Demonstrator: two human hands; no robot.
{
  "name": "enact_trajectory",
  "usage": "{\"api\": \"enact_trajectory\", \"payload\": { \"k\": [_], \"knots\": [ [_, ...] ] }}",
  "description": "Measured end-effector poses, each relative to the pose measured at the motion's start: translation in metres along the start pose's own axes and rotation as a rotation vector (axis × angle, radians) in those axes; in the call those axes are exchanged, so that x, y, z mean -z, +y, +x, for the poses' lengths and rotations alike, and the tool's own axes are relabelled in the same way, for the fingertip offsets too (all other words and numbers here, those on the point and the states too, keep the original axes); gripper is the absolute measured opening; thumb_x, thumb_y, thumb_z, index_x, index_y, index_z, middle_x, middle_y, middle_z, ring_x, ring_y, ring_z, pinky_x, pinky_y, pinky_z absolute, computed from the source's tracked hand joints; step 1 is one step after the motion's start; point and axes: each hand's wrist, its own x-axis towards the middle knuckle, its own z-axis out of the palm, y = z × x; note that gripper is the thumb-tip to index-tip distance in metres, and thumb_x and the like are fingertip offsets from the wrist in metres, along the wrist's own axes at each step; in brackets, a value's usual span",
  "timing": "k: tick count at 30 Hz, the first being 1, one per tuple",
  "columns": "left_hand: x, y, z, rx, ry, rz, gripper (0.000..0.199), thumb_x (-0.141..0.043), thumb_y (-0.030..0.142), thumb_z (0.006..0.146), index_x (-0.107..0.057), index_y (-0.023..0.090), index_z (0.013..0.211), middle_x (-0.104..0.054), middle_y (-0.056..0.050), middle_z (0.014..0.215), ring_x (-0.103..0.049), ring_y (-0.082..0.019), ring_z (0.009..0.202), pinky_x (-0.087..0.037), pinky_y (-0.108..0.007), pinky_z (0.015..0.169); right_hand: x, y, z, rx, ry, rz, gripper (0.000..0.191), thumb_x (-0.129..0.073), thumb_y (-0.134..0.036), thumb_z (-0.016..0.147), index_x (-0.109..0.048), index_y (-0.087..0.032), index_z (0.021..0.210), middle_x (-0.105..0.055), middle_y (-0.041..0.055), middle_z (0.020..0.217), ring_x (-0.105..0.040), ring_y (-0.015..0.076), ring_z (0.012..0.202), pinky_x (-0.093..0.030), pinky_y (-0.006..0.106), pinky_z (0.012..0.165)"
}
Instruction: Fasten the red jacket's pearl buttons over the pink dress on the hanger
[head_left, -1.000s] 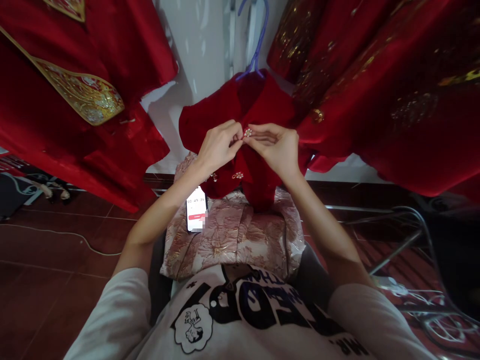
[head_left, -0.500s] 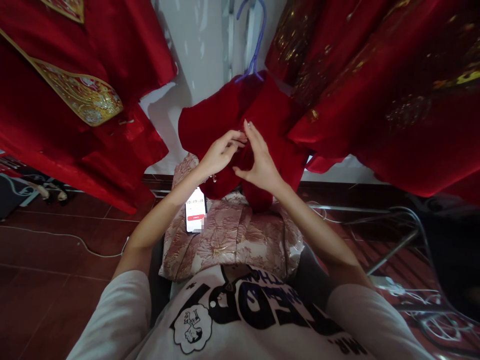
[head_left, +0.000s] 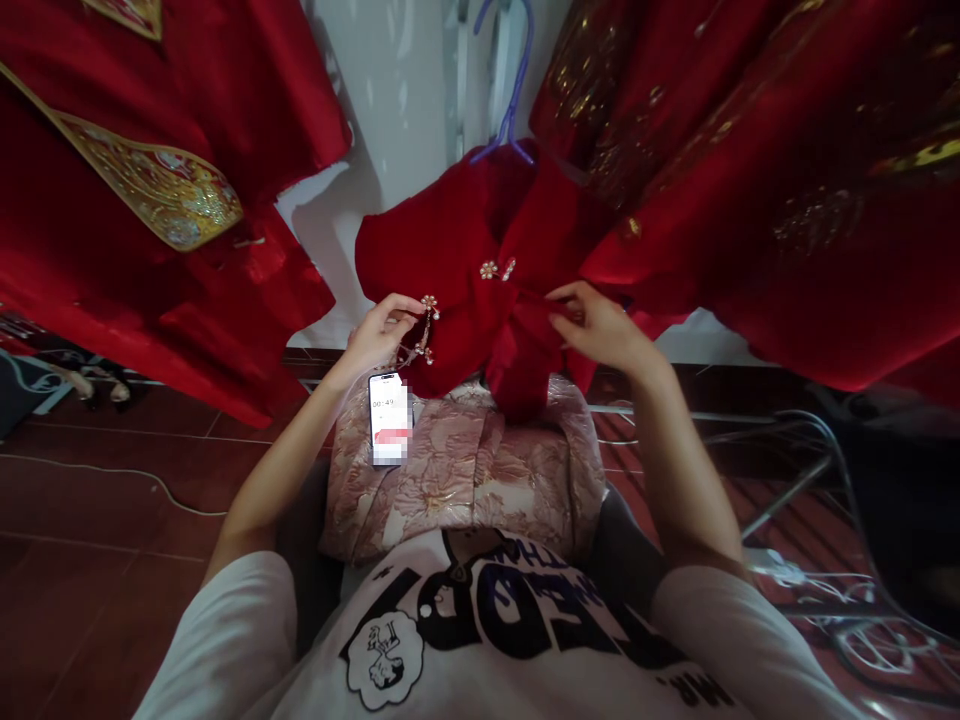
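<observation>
A red velvety garment hangs in front of me on a purple hanger. My left hand is at its left side, thumb and forefinger pinched at a gold-and-pearl flower ornament with a short beaded chain dangling below. My right hand is at the right side, its fingertips closed on a fold of the garment. Between the hands, a pearl flower clasp and a slim pearl piece sit side by side at the front. A loose red flap droops beneath them.
A pink brocade bundle lies on my lap, with a lit phone on its left part. Red gold-embroidered garments hang left and right. A metal-framed chair and white cables are at right; a cord crosses the tiled floor.
My hands have moved apart from the garment's middle, left hand to the ornament and right hand to the fold. The pearl clasp at the front has come into view.
</observation>
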Motion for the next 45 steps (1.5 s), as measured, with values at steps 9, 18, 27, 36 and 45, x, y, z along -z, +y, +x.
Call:
{"api": "enact_trajectory", "payload": {
  "k": [9,18,27,36,45],
  "knots": [
    [-0.003,0.011,-0.003,-0.044,-0.167,0.047,0.031,-0.058,0.017,0.096,-0.068,0.021,0.125,-0.073,-0.009,0.134,-0.073,-0.017,0.111,-0.062,-0.031,0.096,0.023,-0.073,-0.011,0.189,0.087,0.320,0.033,-0.086,-0.036,0.082,-0.070,-0.030,0.110,-0.069,0.0026,0.101,-0.069,0.0196,0.095,-0.064,0.036,0.087],
    [-0.020,0.004,-0.003,-0.089,-0.126,0.088,0.034,-0.063,0.019,0.096,-0.067,0.018,0.129,-0.075,-0.013,0.130,-0.074,-0.019,0.109,-0.062,-0.033,0.096,-0.025,-0.097,-0.024,0.274,-0.242,0.304,0.016,-0.076,-0.034,0.089,-0.080,-0.025,0.101,-0.070,0.0025,0.100,-0.063,0.0143,0.083,-0.048,0.025,0.059],
    [-0.017,0.000,0.000,-0.070,-0.021,0.093,0.026,-0.057,0.016,0.095,-0.069,0.017,0.119,-0.078,-0.010,0.120,-0.076,-0.018,0.107,-0.063,-0.033,0.096,-0.073,-0.073,-0.011,0.250,-0.295,0.480,0.022,-0.080,-0.044,0.087,-0.083,-0.029,0.102,-0.075,0.0010,0.096,-0.062,0.0148,0.081,-0.054,0.033,0.080],
    [-0.016,0.000,-0.001,-0.066,-0.041,0.071,0.020,-0.059,0.020,0.096,-0.071,0.019,0.111,-0.079,-0.008,0.113,-0.076,-0.018,0.104,-0.063,-0.033,0.096,-0.086,-0.056,-0.008,0.202,-0.303,0.592,0.040,-0.085,-0.046,0.082,-0.081,-0.036,0.120,-0.066,0.0028,0.117,-0.062,0.0183,0.108,-0.062,0.037,0.094],
    [-0.018,0.002,-0.001,-0.096,-0.004,0.106,0.017,-0.062,0.015,0.094,-0.069,0.020,0.109,-0.079,-0.006,0.111,-0.076,-0.017,0.099,-0.063,-0.032,0.093,-0.114,-0.047,-0.012,0.122,-0.448,0.603,0.066,-0.082,-0.052,0.085,-0.064,-0.038,0.146,-0.031,0.0054,0.168,-0.038,0.0288,0.157,-0.042,0.049,0.129]
  ]
}}
